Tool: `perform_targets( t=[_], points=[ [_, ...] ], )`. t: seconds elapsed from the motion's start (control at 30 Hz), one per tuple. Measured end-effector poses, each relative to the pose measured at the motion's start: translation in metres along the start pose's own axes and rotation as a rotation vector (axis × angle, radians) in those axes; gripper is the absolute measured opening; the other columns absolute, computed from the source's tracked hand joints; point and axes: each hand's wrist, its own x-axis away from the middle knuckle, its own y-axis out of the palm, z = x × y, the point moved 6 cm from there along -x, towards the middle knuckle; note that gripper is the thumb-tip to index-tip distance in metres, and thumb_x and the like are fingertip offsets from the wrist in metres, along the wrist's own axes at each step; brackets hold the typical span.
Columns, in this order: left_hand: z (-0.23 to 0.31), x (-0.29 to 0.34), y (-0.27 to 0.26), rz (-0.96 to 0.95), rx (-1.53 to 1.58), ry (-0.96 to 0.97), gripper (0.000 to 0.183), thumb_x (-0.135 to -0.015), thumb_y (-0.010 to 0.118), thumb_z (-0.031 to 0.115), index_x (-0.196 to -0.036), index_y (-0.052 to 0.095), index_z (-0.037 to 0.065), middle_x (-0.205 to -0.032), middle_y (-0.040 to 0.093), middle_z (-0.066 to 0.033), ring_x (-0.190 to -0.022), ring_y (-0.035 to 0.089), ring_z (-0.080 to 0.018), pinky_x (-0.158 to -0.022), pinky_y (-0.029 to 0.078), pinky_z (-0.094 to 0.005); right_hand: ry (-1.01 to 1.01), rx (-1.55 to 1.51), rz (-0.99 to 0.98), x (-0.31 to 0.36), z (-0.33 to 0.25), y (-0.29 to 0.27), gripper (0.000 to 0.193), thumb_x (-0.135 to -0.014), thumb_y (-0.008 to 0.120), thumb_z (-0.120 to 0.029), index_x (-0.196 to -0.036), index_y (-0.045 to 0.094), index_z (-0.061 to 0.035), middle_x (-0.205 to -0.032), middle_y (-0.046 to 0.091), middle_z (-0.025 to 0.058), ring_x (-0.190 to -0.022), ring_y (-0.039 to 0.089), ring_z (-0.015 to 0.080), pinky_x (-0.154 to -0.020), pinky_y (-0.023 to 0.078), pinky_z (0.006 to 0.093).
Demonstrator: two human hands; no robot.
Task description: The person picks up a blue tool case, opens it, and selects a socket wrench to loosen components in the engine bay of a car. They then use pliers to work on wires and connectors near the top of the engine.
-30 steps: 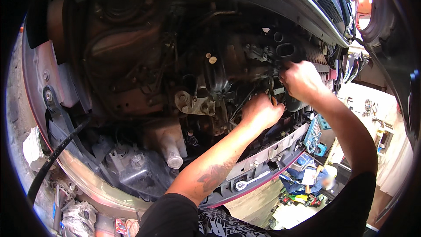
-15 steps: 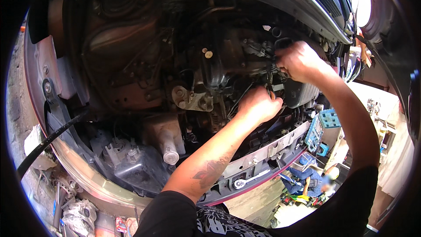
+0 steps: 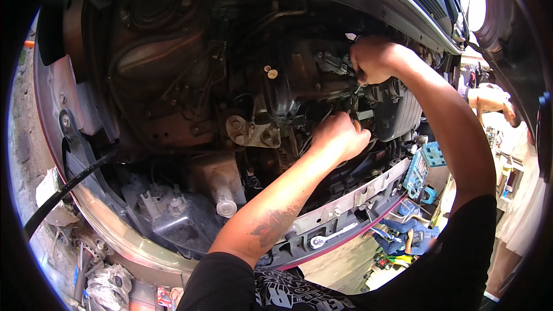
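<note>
Both arms reach into a car's open engine bay. My left hand [image 3: 340,138] is closed low beside the engine [image 3: 294,80], its fingers pinched round a thin tool-like piece with an orange part; its kind is unclear. Just above and to the right, my right hand [image 3: 375,60] is curled closed over the engine's far right side. Something small and dark shows under its fingers, too hidden to name. Between the hands are dark hoses and wires, partly covered by the fingers. A black ribbed plastic housing [image 3: 397,116] sits right of them.
A ratchet wrench [image 3: 334,236] lies on the front crossmember. A capped plastic reservoir [image 3: 226,204] stands at the near left, and a black rod [image 3: 69,187] crosses the left fender. Beyond the bumper are a blue tool case [image 3: 416,175], a seated person [image 3: 409,236] and another person's arm [image 3: 492,102].
My right hand has moved slightly left and away from me, uncovering more of the black housing. My left hand stays nearly in place. Another person's arm has come further into view at the right.
</note>
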Motion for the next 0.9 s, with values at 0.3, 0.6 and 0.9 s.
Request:
perform_targets(
  t=[0.3, 0.6, 0.9],
  points=[
    [0.007, -0.003, -0.002, -0.042, -0.054, 0.014, 0.05, -0.081, 0.068, 0.039, -0.108, 0.07, -0.003, -0.112, 0.07, -0.0257, -0.107, 0.069, -0.039, -0.093, 0.054, -0.0439, -0.008, 0.053, 0.033, 0.004, -0.004, 0.006, 0.021, -0.068, 0.08, -0.012, -0.089, 0.078, -0.0117, -0.094, 0.076, 0.0123, -0.093, 0.072, 0.0319, -0.083, 0.056, 0.0406],
    [0.011, -0.014, -0.005, -0.039, -0.102, -0.044, 0.057, -0.077, 0.068, 0.041, -0.112, 0.069, -0.005, -0.117, 0.07, -0.0263, -0.114, 0.067, -0.0366, -0.097, 0.054, -0.0428, 0.338, -0.335, 1.021, 0.151, -0.039, 0.094, 0.025, -0.09, 0.069, -0.021, -0.109, 0.068, -0.0044, -0.083, 0.06, 0.0117, -0.07, 0.065, 0.0314, -0.064, 0.051, 0.0436],
    [0.039, -0.02, -0.017, -0.237, -0.236, -0.275, 0.036, -0.083, 0.068, 0.039, -0.085, 0.061, 0.003, -0.075, 0.056, -0.0042, -0.051, 0.05, -0.0119, -0.043, 0.036, -0.031, 0.527, -1.23, 1.008, 0.259, -0.245, 0.325, 0.035, -0.076, 0.079, -0.011, -0.11, 0.069, -0.0079, -0.098, 0.068, 0.0096, -0.094, 0.062, 0.0309, -0.085, 0.047, 0.0447]
  ],
)
